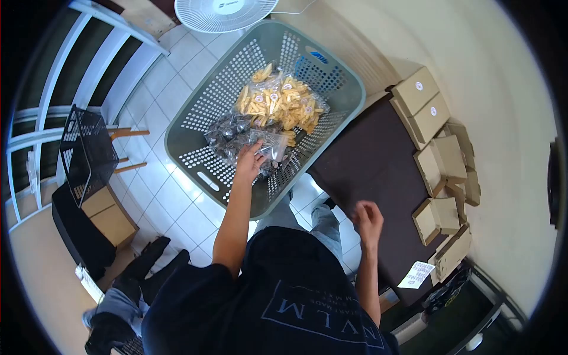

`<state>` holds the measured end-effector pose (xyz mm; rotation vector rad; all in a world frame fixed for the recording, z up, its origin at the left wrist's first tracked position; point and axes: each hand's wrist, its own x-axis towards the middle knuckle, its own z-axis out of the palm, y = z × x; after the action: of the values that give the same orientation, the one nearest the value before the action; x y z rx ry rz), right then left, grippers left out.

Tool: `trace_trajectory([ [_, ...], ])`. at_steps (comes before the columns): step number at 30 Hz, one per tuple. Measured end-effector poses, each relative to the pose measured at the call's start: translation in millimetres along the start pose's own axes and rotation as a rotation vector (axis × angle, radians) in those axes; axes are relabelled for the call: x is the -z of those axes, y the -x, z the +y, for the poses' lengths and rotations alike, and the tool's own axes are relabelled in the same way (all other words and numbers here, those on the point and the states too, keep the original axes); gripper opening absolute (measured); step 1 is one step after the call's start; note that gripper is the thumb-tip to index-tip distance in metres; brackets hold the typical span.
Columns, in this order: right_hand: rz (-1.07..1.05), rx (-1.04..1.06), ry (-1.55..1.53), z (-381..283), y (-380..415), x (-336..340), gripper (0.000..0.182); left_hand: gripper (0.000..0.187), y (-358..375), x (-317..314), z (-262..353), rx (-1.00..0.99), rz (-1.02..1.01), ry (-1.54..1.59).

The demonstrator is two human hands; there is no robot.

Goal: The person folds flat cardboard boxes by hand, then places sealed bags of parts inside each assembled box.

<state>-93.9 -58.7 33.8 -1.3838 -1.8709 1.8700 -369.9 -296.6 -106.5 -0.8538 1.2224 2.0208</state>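
My left hand [251, 160] reaches down into a big grey-green plastic basket [204, 103], its fingers closed on a clear plastic bag [271, 144]. Dark items in clear bags [228, 133] lie around and under that hand. Farther back in the basket is a heap of clear bags with yellow, stick-like pieces [278, 100], some with small round labels. My right hand [368, 222] hangs in the air beside the dark brown table, fingers curled in, and nothing shows in it.
Several cardboard boxes [441, 160], some with lids up, line the right of the dark brown table [378, 154], with a printed sheet [416, 275] near them. A white fan [225, 15] stands behind the basket. At left are a black crate [89, 148] and a seated person's legs [142, 266].
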Motion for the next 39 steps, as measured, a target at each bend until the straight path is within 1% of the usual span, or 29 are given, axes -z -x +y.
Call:
trace_trajectory([
  [1,-0.078,0.015,-0.02,-19,-5,-18,0.011,0.03,20,-19,2,-0.024,-0.123,0.098],
  [2,-0.095,-0.034,-0.092,-38,-8,-36,0.014,0.03,41,-38,3,-0.018,-0.146,0.09],
  [3,-0.145,-0.024,-0.116,-49,-13,-49,0.017,0.031,62,-57,2,0.003,-0.251,0.149],
  [4,-0.173,0.032,-0.107,-68,-13,-61,0.019,0.032,80,-72,-2,0.03,-0.354,0.209],
  [5,-0.164,0.07,-0.15,-76,-16,-68,0.02,0.032,95,-85,-9,0.049,-0.424,0.192],
  [7,-0.214,0.135,-0.166,-99,-17,-65,0.017,0.031,128,-111,-21,0.078,-0.561,0.112],
  [8,-0.186,0.143,-0.173,-102,-18,-56,0.017,0.031,144,-124,-24,0.092,-0.583,0.099],
  [10,-0.076,0.268,-0.033,-102,-16,-33,0.015,0.034,170,-144,-32,0.215,-0.693,0.033],
  [11,-0.046,0.266,-0.074,-103,-15,-16,0.02,0.034,174,-148,-40,0.233,-0.712,0.018],
  [13,0.144,0.329,0.086,-113,-4,20,0.021,0.041,176,-156,-61,-0.272,-0.465,-0.489],
  [14,0.262,0.315,0.38,-122,5,42,0.023,0.043,175,-160,-76,-0.646,-0.431,-0.629],
  [15,0.288,0.314,0.373,-115,6,60,0.023,0.045,189,-168,-76,-0.696,-0.538,-0.685],
  [17,0.131,0.23,-0.027,-97,8,91,0.022,0.045,223,-197,-82,-0.819,-1.007,-0.798],
  [18,0.062,0.161,-0.299,-103,16,100,0.021,0.049,243,-211,-90,-0.921,-1.113,-0.9],
  [19,0.071,0.168,-0.314,-99,18,112,0.021,0.053,259,-226,-102,-1.03,-1.22,-1.003],
  [20,0.058,0.132,-0.371,-94,20,125,0.022,0.049,271,-237,-120,-1.068,-1.182,-1.034],
  [21,0.047,0.097,-0.426,-90,22,140,0.022,0.049,272,-244,-137,-1.077,-1.201,-1.041],
  [23,0.02,0.045,-0.579,-81,30,163,0.028,0.034,270,-256,-175,-1.058,-1.134,-0.91],
  [24,-0.001,0.059,-0.618,-78,35,177,0.025,0.017,282,-268,-188,-1.134,-1.058,-0.837],
  [25,-0.022,0.07,-0.658,-72,40,191,0.023,0.017,289,-273,-197,-1.132,-1.077,-0.85],
  [26,-0.011,0.07,-0.675,-63,44,204,0.023,0.016,295,-274,-204,-0.866,-1.028,-0.925],
  [27,0.154,0.166,-0.519,-55,46,218,0.02,0.016,299,-278,-213,-0.604,-0.965,-0.988],
  [28,0.314,0.255,-0.357,-47,47,230,0.017,0.022,298,-284,-228,-0.565,-1.011,-0.865],
  [29,0.45,0.384,-0.305,-43,48,242,0.009,0.022,298,-287,-240,-0.56,-1.013,-0.879],
  [31,0.451,0.31,-0.372,-53,61,262,0.01,0.025,300,-295,-257,-0.308,-1.097,-0.758],
  [32,0.456,0.309,-0.381,-45,61,274,0.01,0.025,305,-298,-266,-0.279,-1.11,-0.725],
  [34,0.097,0.22,-0.464,-25,62,295,0.012,0.024,314,-300,-281,-0.258,-1.087,-0.757],
  [37,0.14,0.191,-0.474,-15,62,304,0.009,0.022,322,-303,-295,-0.266,-1.055,-0.8],
  [39,0.143,0.221,-0.432,0,58,307,0.01,0.021,322,-305,-297,-0.295,-1.05,-0.82],
])
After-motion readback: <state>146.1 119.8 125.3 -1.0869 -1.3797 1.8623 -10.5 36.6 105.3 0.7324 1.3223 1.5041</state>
